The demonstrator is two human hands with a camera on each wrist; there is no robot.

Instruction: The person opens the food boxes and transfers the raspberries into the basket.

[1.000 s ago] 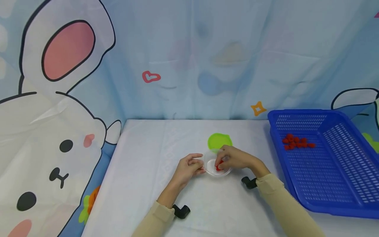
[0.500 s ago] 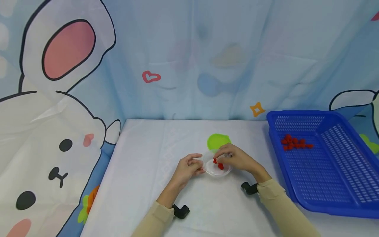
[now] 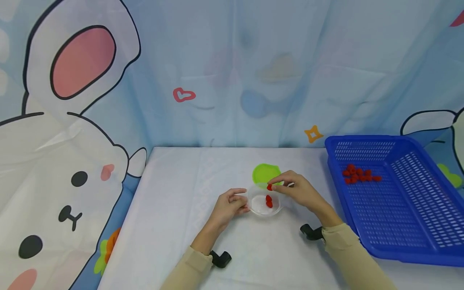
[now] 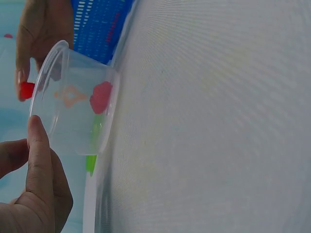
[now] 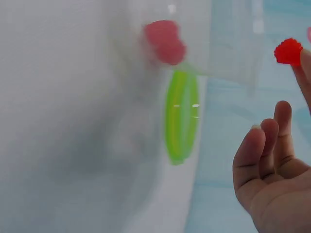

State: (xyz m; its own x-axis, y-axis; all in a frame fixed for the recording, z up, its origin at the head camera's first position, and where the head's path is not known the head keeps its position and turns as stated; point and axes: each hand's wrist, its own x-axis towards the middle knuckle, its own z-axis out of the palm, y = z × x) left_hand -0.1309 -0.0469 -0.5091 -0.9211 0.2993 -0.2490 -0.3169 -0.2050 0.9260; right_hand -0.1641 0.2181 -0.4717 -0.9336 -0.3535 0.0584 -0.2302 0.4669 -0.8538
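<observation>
A clear plastic cup [image 3: 255, 207] stands on the white table with red raspberries [image 3: 269, 201] at its bottom. At its left side is my left hand [image 3: 227, 206]; in the left wrist view a fairly straight finger [image 4: 38, 155] meets the rim from outside. My right hand [image 3: 299, 191] pinches another raspberry [image 5: 288, 51] between thumb and index fingertip, over the cup's far right rim. The other right fingers are loosely bent and hold nothing. Just behind the cup lies a round lime-green lid [image 3: 266, 172], partly seen through the plastic in both wrist views.
A blue perforated basket [image 3: 406, 225] stands at the right of the table, with several more raspberries [image 3: 357, 174] in its far left corner. A printed blue curtain [image 3: 217, 121] hangs behind the table. Black wrist mounts [image 3: 221, 259] stick out beside both sleeves.
The right hand has risen from inside the cup toward its far right rim, one raspberry between its fingertips. Raspberries at the cup's bottom have come into view. The left hand stays put.
</observation>
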